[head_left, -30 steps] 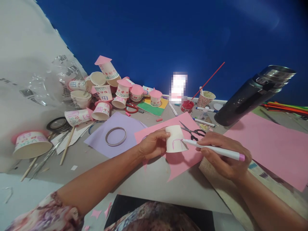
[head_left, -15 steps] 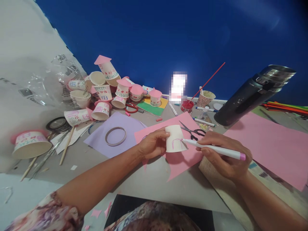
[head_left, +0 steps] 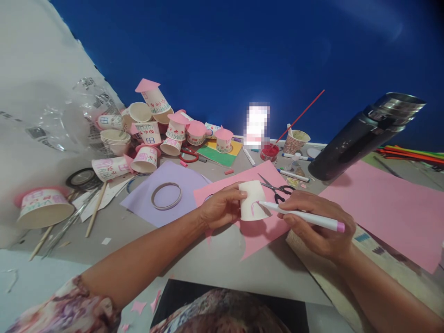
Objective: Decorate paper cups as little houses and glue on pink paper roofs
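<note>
My left hand (head_left: 224,206) grips a white paper cup (head_left: 250,192) upside down from its left side, the thumb on its wall. A pink curved line runs across the cup's front. In my right hand (head_left: 319,224) is a white marker (head_left: 312,218) with a pink end; its tip meets the cup near that line. Below and behind the cup lies pink paper (head_left: 267,236) with curved cut edges. Black-handled scissors (head_left: 277,188) rest on this paper, just beyond the marker.
Decorated paper cups (head_left: 178,134) with pink roofs crowd the back left. A tape roll (head_left: 166,196) sits on purple paper (head_left: 138,199). Behind my right hand a dark flask (head_left: 357,138) leans. A red paint pot (head_left: 269,151) holds a thin stick. More pink paper (head_left: 391,212) lies right.
The cup has turned in my left hand, so the pink line shows differently on its front. My right hand and the marker have shifted slightly left.
</note>
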`<state>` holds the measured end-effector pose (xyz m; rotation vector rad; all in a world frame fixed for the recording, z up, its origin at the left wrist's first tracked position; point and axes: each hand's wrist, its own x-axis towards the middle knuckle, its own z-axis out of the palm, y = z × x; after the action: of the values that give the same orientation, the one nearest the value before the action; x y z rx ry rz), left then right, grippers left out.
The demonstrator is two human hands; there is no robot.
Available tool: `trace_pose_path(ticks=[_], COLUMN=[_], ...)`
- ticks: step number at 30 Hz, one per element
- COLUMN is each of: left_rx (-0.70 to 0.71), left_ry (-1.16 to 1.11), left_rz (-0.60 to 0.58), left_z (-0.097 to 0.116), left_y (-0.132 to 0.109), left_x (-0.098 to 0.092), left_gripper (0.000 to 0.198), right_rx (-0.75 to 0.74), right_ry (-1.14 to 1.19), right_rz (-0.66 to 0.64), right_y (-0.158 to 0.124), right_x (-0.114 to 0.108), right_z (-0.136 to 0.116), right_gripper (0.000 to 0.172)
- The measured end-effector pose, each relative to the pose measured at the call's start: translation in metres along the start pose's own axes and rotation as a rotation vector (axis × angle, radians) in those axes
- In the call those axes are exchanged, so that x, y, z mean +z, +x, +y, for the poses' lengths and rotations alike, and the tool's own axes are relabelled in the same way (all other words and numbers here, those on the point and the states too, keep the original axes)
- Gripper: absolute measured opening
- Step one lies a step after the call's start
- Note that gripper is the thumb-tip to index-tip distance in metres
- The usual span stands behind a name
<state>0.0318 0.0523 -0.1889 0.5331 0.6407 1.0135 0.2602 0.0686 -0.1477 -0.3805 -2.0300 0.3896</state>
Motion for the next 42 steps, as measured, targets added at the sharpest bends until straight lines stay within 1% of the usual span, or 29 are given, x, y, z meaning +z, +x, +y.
trace_pose_path(ticks=[6, 14, 20, 24, 28, 31, 42], left_rx=[-0.013, -0.02, -0.034, -0.02, -0.027, -0.031, -0.027], left_ry=[0.04, 0.051, 0.076, 0.09, 0.083, 0.077, 0.118], left_rz=[0.04, 0.03, 0.008, -0.008, 0.018, 0.038, 0.007], left_z=[0.0003, 0.0015, 0.0024, 0.0012, 0.0016, 0.0027, 0.002], left_y=[-0.001, -0.0015, -0.002, -0.0009, -0.0017, -0.0032, -0.0023], left_x=[-0.0003, 0.002, 0.0032, 0.0018, 0.0025, 0.0043, 0.0017], left_gripper=[0.042, 0.05, 0.062, 0.06, 0.061, 0.058, 0.059], right_rx=[0.004, 0.007, -0.004, -0.005, -0.024, -0.018, -0.001], right_ry=[0.002, 0.001, 0.016, 0.043, 0.026, 0.006, 0.058], right_rz=[0.028, 0.006, -0.001, -0.038, 0.0, 0.009, -0.031], right_y=[0.0015, -0.0017, -0.0025, -0.0017, -0.0022, -0.003, -0.0024], right_x=[-0.0017, -0.0022, -0.001, -0.0016, -0.0034, -0.0036, -0.0021], right_z=[-0.0013, 0.0015, 0.0009, -0.0002, 0.0012, 0.0028, 0.0013], right_gripper=[0.027, 0.028, 0.029, 0.029, 0.03, 0.031, 0.029])
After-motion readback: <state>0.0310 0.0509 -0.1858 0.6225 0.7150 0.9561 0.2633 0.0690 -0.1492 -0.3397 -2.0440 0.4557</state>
